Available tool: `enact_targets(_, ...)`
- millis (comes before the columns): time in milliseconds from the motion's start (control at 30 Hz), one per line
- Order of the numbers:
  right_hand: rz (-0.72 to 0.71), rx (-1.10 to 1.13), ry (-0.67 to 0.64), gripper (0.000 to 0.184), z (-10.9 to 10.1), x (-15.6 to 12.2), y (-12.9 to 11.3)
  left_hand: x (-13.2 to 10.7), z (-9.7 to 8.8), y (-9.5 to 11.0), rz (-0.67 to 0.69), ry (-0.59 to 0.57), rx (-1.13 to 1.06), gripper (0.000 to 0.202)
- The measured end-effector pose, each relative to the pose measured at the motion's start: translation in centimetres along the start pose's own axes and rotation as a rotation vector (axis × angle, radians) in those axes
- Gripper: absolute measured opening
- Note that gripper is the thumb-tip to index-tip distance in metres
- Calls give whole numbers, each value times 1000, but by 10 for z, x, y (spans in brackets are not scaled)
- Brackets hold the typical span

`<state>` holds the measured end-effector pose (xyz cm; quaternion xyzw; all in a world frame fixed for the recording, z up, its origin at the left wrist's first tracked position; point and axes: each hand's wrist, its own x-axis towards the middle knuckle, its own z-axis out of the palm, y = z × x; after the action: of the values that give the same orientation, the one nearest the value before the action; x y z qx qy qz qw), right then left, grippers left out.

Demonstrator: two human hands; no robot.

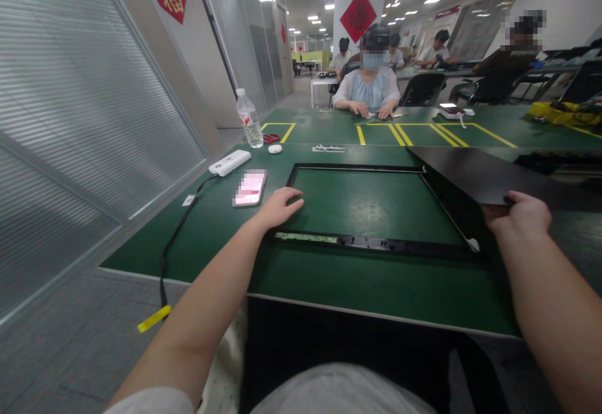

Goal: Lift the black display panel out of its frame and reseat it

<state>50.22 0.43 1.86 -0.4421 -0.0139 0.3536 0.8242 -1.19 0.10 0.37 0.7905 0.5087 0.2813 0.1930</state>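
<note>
A black rectangular frame (404,246) lies on the green table, with a green circuit strip (305,238) along the left part of its near side. My left hand (281,207) is over the frame's left side, fingers stretched out and apart; whether they press on the frame I cannot tell. On the right, my right hand (520,213) grips the near edge of a thin, dark flat panel (498,179), held tilted above the table. The panel overlaps the frame's far right corner. White pieces show at the frame's right corners.
A phone (250,188), a white power bank (230,163) with a black strap, an earbud case (275,148), a water bottle (249,119) and red-handled scissors (271,138) are left of the frame. Across the green table (329,282) a masked person (369,84) works with both hands.
</note>
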Motion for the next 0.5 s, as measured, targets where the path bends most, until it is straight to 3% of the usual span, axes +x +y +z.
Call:
enact_targets(100, 37, -41, 100, 26, 4, -9, -2, 0, 0, 0, 10, -4, 16, 45)
enact_targets(333, 65, -65, 104, 26, 6, -22, -3, 0, 1, -1, 11, -4, 20, 45)
enact_targets(500, 110, -76, 138, 27, -2, -13, -3, 0, 2, -1, 4, -4, 13, 45)
